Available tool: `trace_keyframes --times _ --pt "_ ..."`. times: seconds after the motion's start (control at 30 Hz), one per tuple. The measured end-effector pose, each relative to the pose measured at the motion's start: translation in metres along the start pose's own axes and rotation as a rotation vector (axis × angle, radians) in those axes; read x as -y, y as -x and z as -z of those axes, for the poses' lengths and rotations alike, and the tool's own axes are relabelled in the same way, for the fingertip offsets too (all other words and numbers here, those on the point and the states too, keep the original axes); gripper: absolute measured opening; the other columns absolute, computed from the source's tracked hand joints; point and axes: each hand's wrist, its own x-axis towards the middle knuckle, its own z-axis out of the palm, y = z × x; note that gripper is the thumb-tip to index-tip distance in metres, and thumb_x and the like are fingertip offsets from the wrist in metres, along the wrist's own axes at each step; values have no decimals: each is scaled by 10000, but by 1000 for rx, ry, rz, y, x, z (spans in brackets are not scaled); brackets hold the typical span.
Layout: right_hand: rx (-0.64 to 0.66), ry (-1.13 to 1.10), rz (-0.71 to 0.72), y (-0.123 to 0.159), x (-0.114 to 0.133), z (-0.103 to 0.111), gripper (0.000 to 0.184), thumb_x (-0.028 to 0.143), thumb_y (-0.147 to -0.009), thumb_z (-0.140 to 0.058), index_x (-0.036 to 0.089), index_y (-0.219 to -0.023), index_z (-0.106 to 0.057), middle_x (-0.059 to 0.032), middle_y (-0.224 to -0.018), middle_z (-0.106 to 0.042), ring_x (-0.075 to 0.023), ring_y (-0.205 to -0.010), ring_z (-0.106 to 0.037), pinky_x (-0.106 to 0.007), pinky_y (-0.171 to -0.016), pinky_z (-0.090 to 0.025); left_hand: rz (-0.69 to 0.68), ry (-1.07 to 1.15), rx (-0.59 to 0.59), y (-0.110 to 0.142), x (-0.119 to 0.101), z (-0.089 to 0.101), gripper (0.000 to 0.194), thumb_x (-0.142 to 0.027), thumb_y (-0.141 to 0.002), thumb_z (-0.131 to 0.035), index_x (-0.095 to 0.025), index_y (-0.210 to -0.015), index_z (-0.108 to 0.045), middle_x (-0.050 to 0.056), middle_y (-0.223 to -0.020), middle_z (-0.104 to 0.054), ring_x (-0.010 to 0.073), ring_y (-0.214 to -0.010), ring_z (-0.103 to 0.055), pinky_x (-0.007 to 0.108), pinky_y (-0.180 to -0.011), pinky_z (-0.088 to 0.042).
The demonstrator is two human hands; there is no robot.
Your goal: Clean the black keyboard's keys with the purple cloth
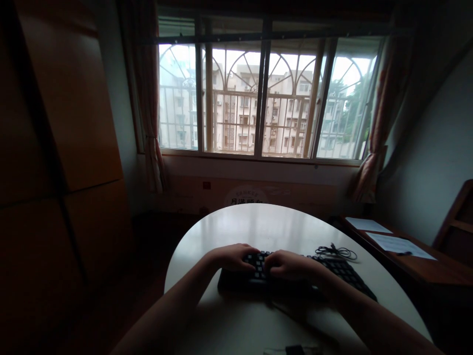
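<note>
A black keyboard [258, 283] with a thick front edge lies on a round white table [207, 231]. My left hand [236, 257] rests on its left end, thumb and fingers apart over the keys. Close beside it, my right hand [290, 265] is curled down onto the middle keys. Its fingertips are hidden, and whatever they may pinch cannot be made out. The keyboard's right part [343, 271] shows beyond my right forearm. A coiled black cable [336, 252] lies behind that end.
A dark small object [294, 350] lies at the table's near edge, partly cut off. To the right, a wooden desk [447, 264] bears paper sheets [399, 245] and a small black item [404, 253]. A wooden cabinet [74, 108] stands left; a barred window [236, 98] is ahead.
</note>
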Motion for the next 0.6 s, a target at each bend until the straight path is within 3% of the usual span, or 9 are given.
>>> trace_keyframes --times 0.3,0.5,0.6 --pt "67 -45 6 7 -2 10 329 264 -812 -557 205 -1065 -760 -4 -910 -744 -153 -740 -630 -209 -665 -452 10 -1 2 0 -1 0 649 -402 -805 -712 -288 -1411 -510 73 -1376 -563 324 -1231 -535 428 -1027 -440" --pt "116 170 40 24 25 22 338 298 -835 -574 286 -1119 -757 -3 -983 -771 -168 -759 -666 -231 -682 -436 28 -30 5 0 -1 0 661 -416 -813 -709 -285 -1425 -494 85 -1381 -558 322 -1207 -554 434 -1009 -457" --pt "50 281 -10 33 37 17 308 328 -839 -582 293 -1080 -769 -21 -952 -775 -201 -751 -676 -255 -646 -422 -36 -60 -93 1 -5 -3 610 -405 -838 -692 -274 -1406 -513 86 -1341 -585 299 -1182 -571 408 -1005 -458"
